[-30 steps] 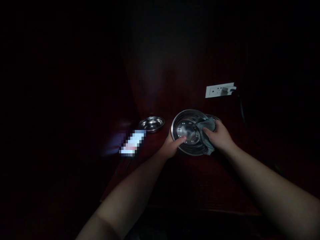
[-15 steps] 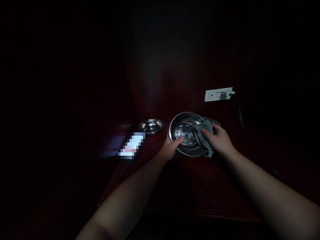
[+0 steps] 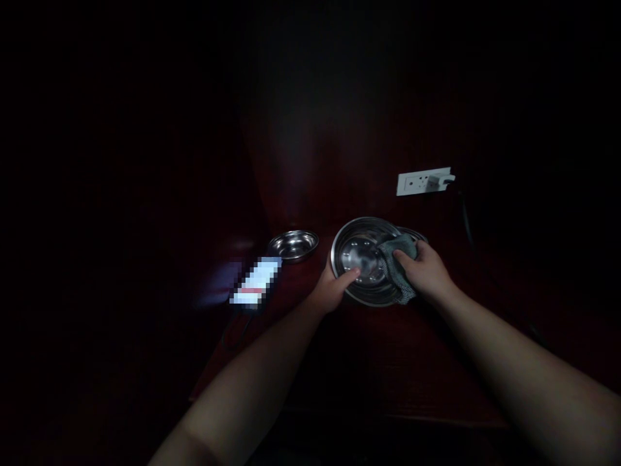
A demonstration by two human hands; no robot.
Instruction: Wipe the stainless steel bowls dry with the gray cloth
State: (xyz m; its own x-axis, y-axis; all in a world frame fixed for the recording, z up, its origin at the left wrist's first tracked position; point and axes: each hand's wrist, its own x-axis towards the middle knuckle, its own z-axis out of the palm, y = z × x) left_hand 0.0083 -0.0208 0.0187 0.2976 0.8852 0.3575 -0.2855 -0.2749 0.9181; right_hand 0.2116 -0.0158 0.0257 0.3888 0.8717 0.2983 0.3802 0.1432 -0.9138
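Observation:
A shiny metal bowl (image 3: 358,255) is tilted toward me above the dark red table. My left hand (image 3: 332,288) grips its left side, thumb inside the bowl and fingers hidden behind the rim. A grey-green cloth (image 3: 398,262) drapes over the bowl's right rim, and my right hand (image 3: 427,268) is closed on it, thumb on top. The cloth touches the bowl's inner right wall. Behind the bowl, another metal dish (image 3: 414,234) shows only its rim.
To the left, a small metal bowl (image 3: 294,246) stands on the table (image 3: 369,369). Nearer lies a lit phone (image 3: 257,283), its screen blurred, with a cable. A white wall socket (image 3: 412,184) holds a plug (image 3: 442,180) with a dark cord. The surroundings are very dark.
The bowl has shifted very slightly to the right with my left hand. The cloth and my right hand have moved a little on the right rim. The phone and small bowl stay put.

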